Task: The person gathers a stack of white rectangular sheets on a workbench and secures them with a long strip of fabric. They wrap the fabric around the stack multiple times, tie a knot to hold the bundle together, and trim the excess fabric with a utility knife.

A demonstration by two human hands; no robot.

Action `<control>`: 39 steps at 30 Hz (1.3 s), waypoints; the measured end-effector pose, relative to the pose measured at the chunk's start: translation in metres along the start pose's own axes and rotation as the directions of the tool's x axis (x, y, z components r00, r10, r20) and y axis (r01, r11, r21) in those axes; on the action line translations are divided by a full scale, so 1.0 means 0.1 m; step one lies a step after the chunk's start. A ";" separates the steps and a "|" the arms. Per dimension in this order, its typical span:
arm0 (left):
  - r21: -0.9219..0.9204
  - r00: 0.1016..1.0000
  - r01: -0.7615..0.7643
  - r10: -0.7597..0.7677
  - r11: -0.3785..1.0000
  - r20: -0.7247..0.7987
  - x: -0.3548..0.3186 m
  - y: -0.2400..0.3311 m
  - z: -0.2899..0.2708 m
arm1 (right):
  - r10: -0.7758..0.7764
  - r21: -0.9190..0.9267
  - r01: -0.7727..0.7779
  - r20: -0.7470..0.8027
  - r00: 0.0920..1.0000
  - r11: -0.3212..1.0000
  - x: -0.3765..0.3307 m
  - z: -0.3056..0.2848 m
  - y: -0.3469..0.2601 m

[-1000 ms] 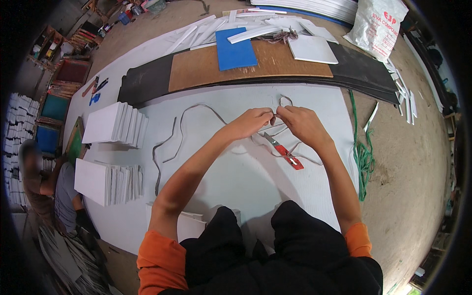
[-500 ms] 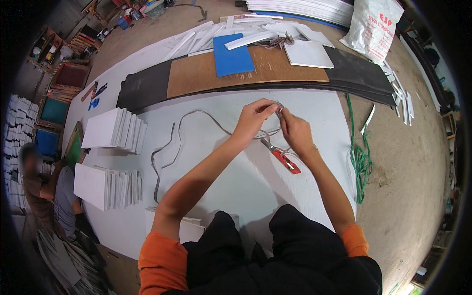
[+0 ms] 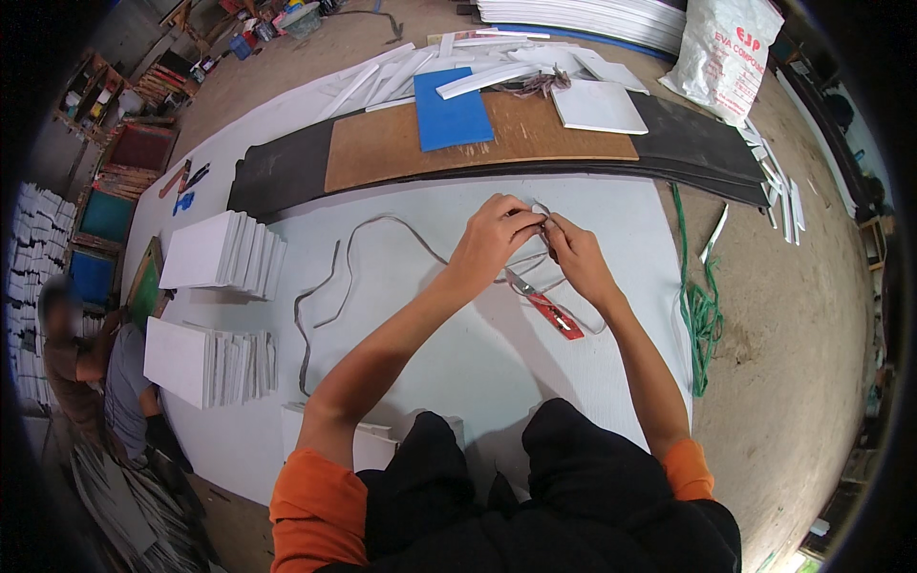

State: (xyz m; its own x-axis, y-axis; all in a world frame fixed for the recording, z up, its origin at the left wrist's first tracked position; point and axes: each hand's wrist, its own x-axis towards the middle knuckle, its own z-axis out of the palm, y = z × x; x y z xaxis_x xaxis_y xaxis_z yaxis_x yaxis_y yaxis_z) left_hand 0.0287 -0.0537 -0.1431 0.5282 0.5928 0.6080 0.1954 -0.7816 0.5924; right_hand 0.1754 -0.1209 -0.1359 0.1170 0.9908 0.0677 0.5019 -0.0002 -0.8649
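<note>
Left hand (image 3: pixel 490 237) and right hand (image 3: pixel 578 256), 2 tight pinches on grey cord (image 3: pixel 390 217), red knife (image 3: pixel 550 310) lying close by!

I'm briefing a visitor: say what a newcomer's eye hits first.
Likely the bare left hand and right hand, mid-picture, holding a thin grey cord. Below them lies a red-handled, metal-bladed knife. Towards the top, a flat blue rectangular panel lies partly across a brown board.

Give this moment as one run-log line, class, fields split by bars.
left hand: pinching grey cord | right hand: pinching grey cord | red-handled knife: lying on white surface | white stacks: to the left
</note>
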 end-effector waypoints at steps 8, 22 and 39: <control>-0.332 0.881 0.467 -0.466 0.820 0.088 -0.15 -0.19 0.19 | -0.167 0.233 0.241 -0.297 0.940 0.942 0.04 0.10 0.06; -0.403 0.764 0.644 -0.571 0.650 0.301 0.01 -0.13 -0.06 | -0.033 0.332 0.115 -0.244 0.969 0.936 0.05 0.13 0.01; -0.313 0.293 0.949 -0.476 0.039 0.829 0.24 -0.12 -0.29 | -0.509 -0.011 0.530 -0.299 0.807 0.848 -0.04 0.14 -0.01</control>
State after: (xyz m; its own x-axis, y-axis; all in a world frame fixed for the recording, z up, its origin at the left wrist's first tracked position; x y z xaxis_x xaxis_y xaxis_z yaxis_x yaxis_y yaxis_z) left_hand 0.0145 -0.0245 -0.1206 0.7472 0.3848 -0.5419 0.2501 0.5926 0.7656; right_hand 0.1627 -0.1228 -0.1418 0.0949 0.7596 0.6434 0.4966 0.5241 -0.6920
